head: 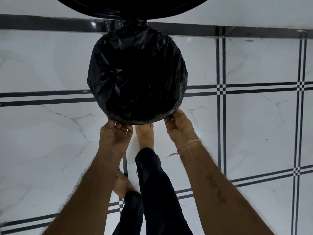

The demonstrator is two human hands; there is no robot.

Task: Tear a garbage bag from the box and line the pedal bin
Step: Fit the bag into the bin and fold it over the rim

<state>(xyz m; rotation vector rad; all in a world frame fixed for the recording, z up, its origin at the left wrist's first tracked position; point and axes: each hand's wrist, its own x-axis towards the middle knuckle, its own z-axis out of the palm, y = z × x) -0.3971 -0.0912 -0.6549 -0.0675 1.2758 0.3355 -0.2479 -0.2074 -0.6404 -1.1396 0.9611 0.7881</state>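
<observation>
Standing next to this, I'd call the job nearly done. The crinkly black plastic garbage bag (108,77) is already torn off and sitting inside the round black pedal bin (133,23), with its mouth spread open and folded over the rim pretty much all the way round. The glossy black lid (118,4) stands open on the side farthest from the grip. Both hands are on the near edge: the left hand (115,135) has its fingers curled up against the bag's folded-over hem, and the right hand (177,127), the one with the thin thread bracelet (188,144), is hooked around the same hem a bit further along the rim. As far as I can tell both are narrow pinch-type holds on the plastic and not on the bin itself. Between the two hands a bare foot (145,135) pokes under the rim (presumably on the pedal, but I can't see the pedal). No box anywhere in sight, just white marble-look floor tiles (254,133) below the wrists. What's left, I reckon: snug the hem down on this near side, smooth the bunched bit over beyond the left hand, then let the lid drop.
</observation>
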